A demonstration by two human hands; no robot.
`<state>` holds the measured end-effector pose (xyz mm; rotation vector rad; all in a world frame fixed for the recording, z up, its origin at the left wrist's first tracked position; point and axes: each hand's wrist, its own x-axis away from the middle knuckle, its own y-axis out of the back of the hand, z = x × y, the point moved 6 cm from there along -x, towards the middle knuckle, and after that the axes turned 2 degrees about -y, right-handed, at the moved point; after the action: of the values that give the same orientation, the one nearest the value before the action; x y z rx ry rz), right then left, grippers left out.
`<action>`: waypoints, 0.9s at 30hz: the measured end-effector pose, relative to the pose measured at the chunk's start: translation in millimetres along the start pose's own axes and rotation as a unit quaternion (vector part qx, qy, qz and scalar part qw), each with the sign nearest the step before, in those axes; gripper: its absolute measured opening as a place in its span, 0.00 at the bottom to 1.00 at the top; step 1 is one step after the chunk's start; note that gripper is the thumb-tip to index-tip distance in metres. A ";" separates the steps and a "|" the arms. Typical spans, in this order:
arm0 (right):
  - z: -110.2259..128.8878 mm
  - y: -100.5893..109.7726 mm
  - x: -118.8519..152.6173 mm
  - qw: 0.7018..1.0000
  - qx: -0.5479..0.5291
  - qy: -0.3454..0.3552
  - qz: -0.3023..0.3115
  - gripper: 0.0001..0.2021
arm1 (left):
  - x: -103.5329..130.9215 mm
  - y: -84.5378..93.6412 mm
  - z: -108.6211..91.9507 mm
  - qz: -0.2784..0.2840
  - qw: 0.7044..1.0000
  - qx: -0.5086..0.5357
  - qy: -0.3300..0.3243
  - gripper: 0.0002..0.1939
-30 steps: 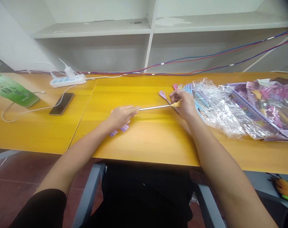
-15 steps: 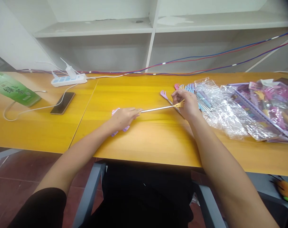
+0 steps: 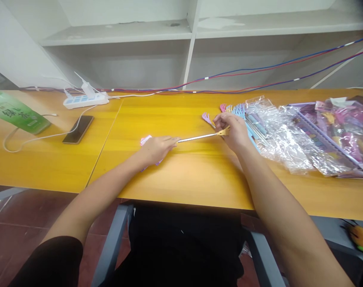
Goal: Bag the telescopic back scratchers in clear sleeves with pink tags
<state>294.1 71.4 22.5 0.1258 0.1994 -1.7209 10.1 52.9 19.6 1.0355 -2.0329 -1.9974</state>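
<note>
My left hand [image 3: 159,150] is closed round the handle end of a telescopic back scratcher, its thin metal rod [image 3: 197,138] extended to the right. The yellow claw [image 3: 224,131] of that back scratcher lies against my right hand [image 3: 233,129], whose fingers are curled at this end; their exact grip is partly hidden. Just beyond those fingertips lies a purple-clawed back scratcher [image 3: 207,117], its rod mostly covered by the hand. Several back scratchers with blue claws [image 3: 238,111] lie behind my right hand. Pink-and-white printed pieces [image 3: 145,139] show beneath my left hand.
Clear plastic bags [image 3: 289,139] and a purple box [image 3: 333,145] of packaged items occupy the right side. At left are a phone [image 3: 78,130], a white power strip [image 3: 85,100] and a green bottle [image 3: 20,113]. Red and blue cables [image 3: 244,74] run along the back.
My right hand has shifted slightly left with the yellow claw, covering more of the purple back scratcher's rod. My left hand stays nearly still.
</note>
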 end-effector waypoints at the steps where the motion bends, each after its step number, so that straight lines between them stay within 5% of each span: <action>1: -0.2 -0.3 0.1 1.000 0.000 -0.001 0.001 0.17 | 0.1 0.0 -0.3 -0.003 1.000 0.000 -0.001 0.19; 27: -3.3 -14.7 5.0 1.000 0.015 0.019 0.004 0.19 | 3.5 -3.9 -5.8 0.012 1.000 -0.003 -0.011 0.20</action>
<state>278.7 69.5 19.2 0.1810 0.2006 -1.7151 11.9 46.6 15.4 0.9873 -2.0382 -2.0120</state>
